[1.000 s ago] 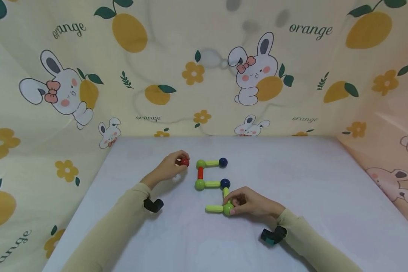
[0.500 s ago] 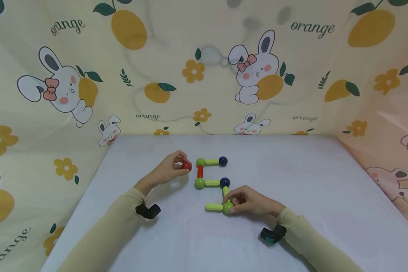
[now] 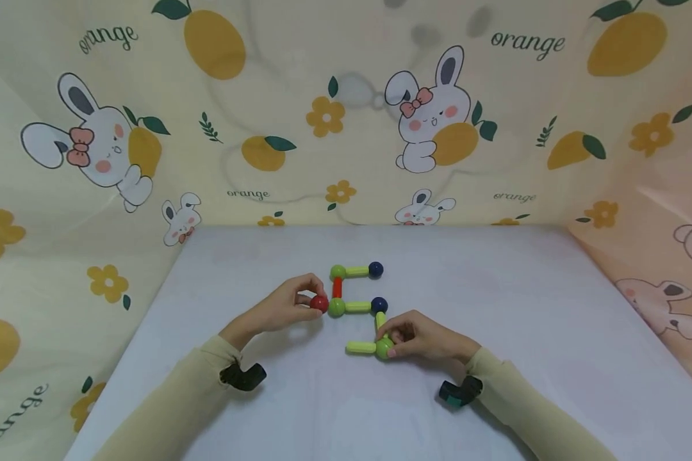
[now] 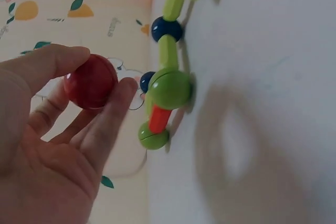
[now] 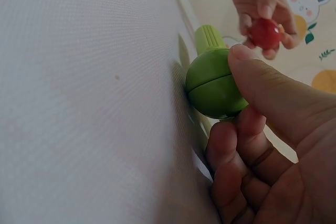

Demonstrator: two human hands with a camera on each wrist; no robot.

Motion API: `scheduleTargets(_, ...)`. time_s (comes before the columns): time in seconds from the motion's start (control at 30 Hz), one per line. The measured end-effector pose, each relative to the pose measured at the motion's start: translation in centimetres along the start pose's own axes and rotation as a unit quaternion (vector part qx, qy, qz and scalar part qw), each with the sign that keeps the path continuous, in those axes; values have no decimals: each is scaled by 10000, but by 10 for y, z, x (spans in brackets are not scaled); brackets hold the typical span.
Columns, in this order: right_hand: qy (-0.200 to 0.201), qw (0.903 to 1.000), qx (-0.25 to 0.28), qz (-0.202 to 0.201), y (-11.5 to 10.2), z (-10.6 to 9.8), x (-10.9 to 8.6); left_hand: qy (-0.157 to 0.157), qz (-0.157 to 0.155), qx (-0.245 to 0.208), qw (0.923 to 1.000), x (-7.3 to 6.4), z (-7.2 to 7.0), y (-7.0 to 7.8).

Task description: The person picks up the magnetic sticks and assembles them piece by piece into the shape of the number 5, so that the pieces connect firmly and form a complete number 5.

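Note:
My left hand [image 3: 285, 304] pinches a red ball [image 4: 92, 81] between thumb and fingertips, above the table and just left of the middle-left green ball [image 3: 336, 307]. My right hand [image 3: 429, 338] grips the lowest green ball [image 5: 215, 83] of an S-shaped chain. In that chain, light green ribbed rods [image 3: 357, 307] and one red rod [image 3: 337, 287] link green and dark blue balls. One dark blue ball [image 3: 375, 269] ends the top arm; another [image 3: 378, 305] sits at the right bend. A light green rod [image 3: 360, 347] points left from the ball under my right fingers, its far end free.
The chain lies on a white table [image 3: 496, 320]. A cloth printed with rabbits and oranges [image 3: 288, 83] rises behind the table and along both sides. Each wrist wears a black camera mount, such as the left one [image 3: 243, 376].
My left hand has brought the red ball down and slightly right, from beside the top-left green ball to beside the middle-left one. The right hand stays on its green ball.

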State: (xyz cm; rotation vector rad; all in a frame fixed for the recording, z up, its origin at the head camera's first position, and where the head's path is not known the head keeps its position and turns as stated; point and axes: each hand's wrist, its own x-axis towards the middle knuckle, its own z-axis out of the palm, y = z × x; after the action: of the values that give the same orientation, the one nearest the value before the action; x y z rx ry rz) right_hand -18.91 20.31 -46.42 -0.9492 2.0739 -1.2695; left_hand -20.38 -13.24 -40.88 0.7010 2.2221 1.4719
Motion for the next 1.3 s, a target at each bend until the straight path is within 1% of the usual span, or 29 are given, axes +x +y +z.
scheduleTargets(0.07, -6, 10000, 10, -9, 0, 0, 1, -115, 69, 104, 9999, -3, 4, -3)
scheduleTargets(0.17, -30, 10000, 42, -51, 0, 0, 2, -261, 73, 356, 9990, -7, 11, -6)
scheduleTargets(0.3, -26, 9999, 51, -92, -1, -1, 1, -397, -42, 634, 9972, -9, 21, -8)
scheduleTargets(0.33, -19, 10000, 49, -78, -2, -1, 1, -425, -77, 677, 9968, -9, 23, -7)
scheduleTargets(0.6, 42, 9999, 48, -80, -4, -2, 0, -580, -51, 1045, 9928, -4, 36, -12)
scheduleTargets(0.93, 15, 10000, 46, -32, -2, 0, 1, -789, -328, 1096, 9903, -5, 48, -13)
scheduleTargets(1.17, 36, 10000, -4, 93, -4, 0, 0, -901, -387, 1143, 9886, -6, 50, -12)
scheduleTargets(1.3, 26, 10000, 17, 28, -3, 0, 1, -954, -444, 1160, 9877, -6, 51, -11)
